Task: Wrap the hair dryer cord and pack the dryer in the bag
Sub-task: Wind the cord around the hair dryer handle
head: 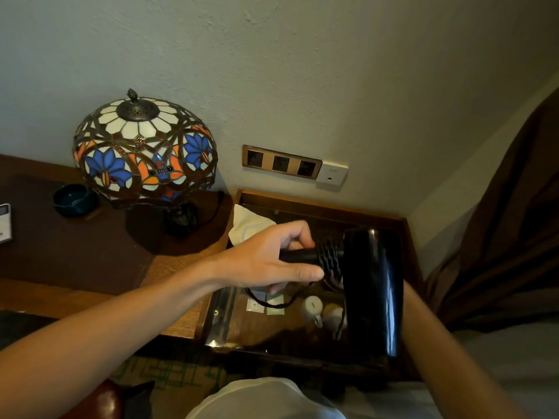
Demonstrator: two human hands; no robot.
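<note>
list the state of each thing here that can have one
hair dryer: held up over the glass-topped tray, barrel on end
cord: partly coiled round the handle, the rest hanging loose
left hand: closed on the dryer handle
right hand: hidden behind the dryer
stained-glass lamp: appears unlit
wall sockets: nothing plugged in

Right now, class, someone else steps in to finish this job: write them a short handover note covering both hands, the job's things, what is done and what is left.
Left hand: gripping the handle of the glossy black hair dryer, held above the glass-topped wooden side table.
Right hand: hidden behind the dryer's barrel; only the forearm shows, so its grip cannot be told.
Thin black cord: hanging loose below the handle, not wrapped.
Bag: not in view.
Left: wrap the cord, find the bag, pack the dryer.
</note>
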